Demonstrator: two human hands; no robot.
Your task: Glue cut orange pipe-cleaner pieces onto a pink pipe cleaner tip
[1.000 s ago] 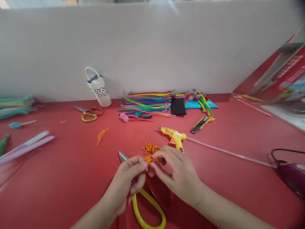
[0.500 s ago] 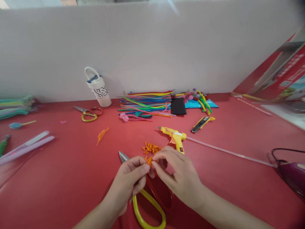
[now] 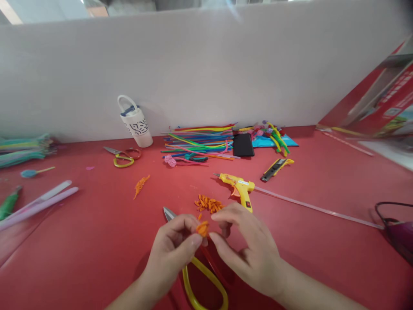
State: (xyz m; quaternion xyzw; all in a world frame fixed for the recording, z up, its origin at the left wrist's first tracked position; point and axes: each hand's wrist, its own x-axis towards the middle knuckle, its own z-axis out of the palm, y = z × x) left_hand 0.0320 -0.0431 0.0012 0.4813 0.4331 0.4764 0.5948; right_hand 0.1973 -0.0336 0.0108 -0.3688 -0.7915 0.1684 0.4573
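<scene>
My left hand [image 3: 176, 247] pinches a small orange fuzzy flower-like piece [image 3: 202, 229] between thumb and fingers. Just to its right is my right hand [image 3: 250, 247], thumb and forefinger apart with nothing seen between them. Beneath both hands lie large scissors [image 3: 206, 277] with one yellow and one red handle; the hands cover their middle, and a blade tip shows at the upper left. Beyond the fingers is a pile of short orange fuzzy bits [image 3: 208, 203]. A yellow glue gun [image 3: 237, 184] with a long clear glue stick lies behind my right hand.
Toward the white partition [image 3: 206, 73] stand a white tumbler [image 3: 138, 127], smaller scissors [image 3: 123, 157], pipe cleaners [image 3: 196, 140], a black phone [image 3: 243, 145] and a utility knife [image 3: 276, 168]. An orange sprig [image 3: 141, 186] lies left of centre, lilac sticks [image 3: 48, 200] farther left. A purple device [image 3: 402, 234] sits right.
My right thumb and forefinger have parted and drawn away from the orange piece, which stays in my left fingers and now shows more fully. The view has shifted slightly.
</scene>
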